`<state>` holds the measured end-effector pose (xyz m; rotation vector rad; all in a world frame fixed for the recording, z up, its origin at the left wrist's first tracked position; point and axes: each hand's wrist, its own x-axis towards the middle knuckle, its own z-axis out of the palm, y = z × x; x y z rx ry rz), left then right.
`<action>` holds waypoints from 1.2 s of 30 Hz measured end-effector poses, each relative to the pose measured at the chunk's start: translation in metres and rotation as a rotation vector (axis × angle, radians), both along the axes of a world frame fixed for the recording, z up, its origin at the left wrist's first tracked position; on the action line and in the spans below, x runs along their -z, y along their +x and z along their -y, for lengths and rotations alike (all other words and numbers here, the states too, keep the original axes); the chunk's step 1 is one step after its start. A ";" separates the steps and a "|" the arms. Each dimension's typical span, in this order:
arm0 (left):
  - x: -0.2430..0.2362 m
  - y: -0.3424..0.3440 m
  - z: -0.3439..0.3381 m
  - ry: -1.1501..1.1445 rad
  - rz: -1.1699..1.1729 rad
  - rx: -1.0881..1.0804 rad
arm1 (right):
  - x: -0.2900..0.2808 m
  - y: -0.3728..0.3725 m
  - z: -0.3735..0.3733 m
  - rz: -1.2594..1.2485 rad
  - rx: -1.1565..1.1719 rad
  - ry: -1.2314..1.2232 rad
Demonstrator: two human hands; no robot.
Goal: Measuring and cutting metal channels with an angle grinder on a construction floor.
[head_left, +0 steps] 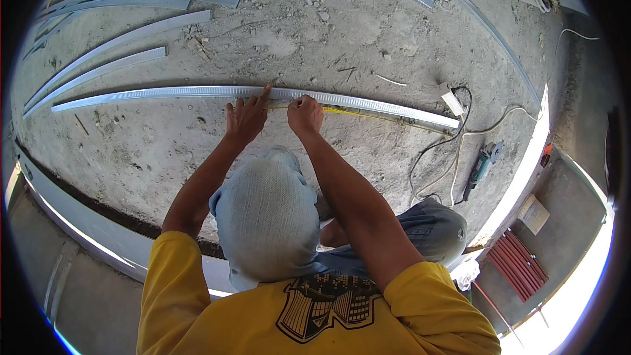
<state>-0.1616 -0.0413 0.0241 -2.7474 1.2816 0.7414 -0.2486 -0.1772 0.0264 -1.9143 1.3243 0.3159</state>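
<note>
A long, perforated light metal channel (197,91) lies across the dusty floor in front of me. Along its near edge, to the right, runs a yellow measuring tape (342,112). My left hand (246,118) rests against the channel with its fingers spread, the index finger stretched over the metal at the tape's left end. Just to its right, my right hand (305,116) is closed beside the channel, over the tape. Whatever its fingers pinch is too small or hidden to make out.
Several more metal channels (125,61) lie at the far left and along the back. To the right are a white power socket block (451,100), loose cables (460,138) and a green angle grinder (483,169). Reddish bars (516,264) are stacked beyond the bright edge, lower right.
</note>
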 end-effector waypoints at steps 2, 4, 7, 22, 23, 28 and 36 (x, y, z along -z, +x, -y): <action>0.000 0.000 0.000 0.003 -0.003 0.001 | 0.003 -0.004 -0.003 0.038 0.022 -0.022; 0.000 0.000 0.001 0.010 -0.005 -0.002 | 0.004 -0.006 -0.006 0.077 0.039 -0.041; -0.002 0.001 0.001 -0.001 -0.016 -0.004 | 0.006 -0.007 -0.008 0.148 0.070 -0.052; -0.009 0.002 0.006 0.075 -0.081 -0.017 | 0.000 -0.003 -0.004 0.035 -0.018 -0.036; -0.009 0.002 0.006 0.087 -0.086 -0.015 | 0.000 -0.004 -0.006 0.043 -0.016 -0.042; -0.012 0.004 0.008 0.100 -0.097 -0.021 | 0.003 -0.001 -0.007 0.087 0.042 -0.044; -0.007 0.002 0.005 0.041 -0.040 -0.002 | 0.008 -0.005 -0.009 0.111 0.004 -0.075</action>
